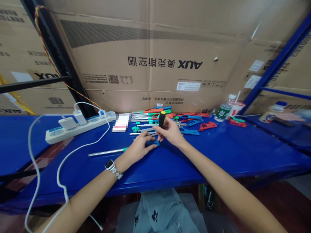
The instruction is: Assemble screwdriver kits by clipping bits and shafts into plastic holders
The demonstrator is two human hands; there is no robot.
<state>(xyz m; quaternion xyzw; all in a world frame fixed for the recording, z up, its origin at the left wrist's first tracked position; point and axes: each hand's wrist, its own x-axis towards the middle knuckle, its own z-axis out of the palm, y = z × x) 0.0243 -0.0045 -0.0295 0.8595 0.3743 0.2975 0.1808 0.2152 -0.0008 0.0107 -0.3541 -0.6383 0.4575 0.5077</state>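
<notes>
My left hand [139,147] is closed on the blue handle of a long-nosed lighter [105,152], holding it against the blue tabletop. Its metal tube points left from a green collar beneath the fingers. Above the handle's right end, my right hand [172,133] grips a screwdriver [161,120] with a black and yellow handle, held upright. The screwdriver's tip is hidden by the fingers, so I cannot tell whether it touches the lighter. Just beyond both hands lies a pile of similar lighters [155,111] with metal tubes. Loose blue and red handle shells [208,126] lie to the right.
At the left stands a white power strip [97,123] with chargers and a looping white cable [73,147]. Small green parts [136,128] lie near the tubes. A water bottle [222,111] and a cup [236,109] stand back right. Cardboard [165,42] walls the rear.
</notes>
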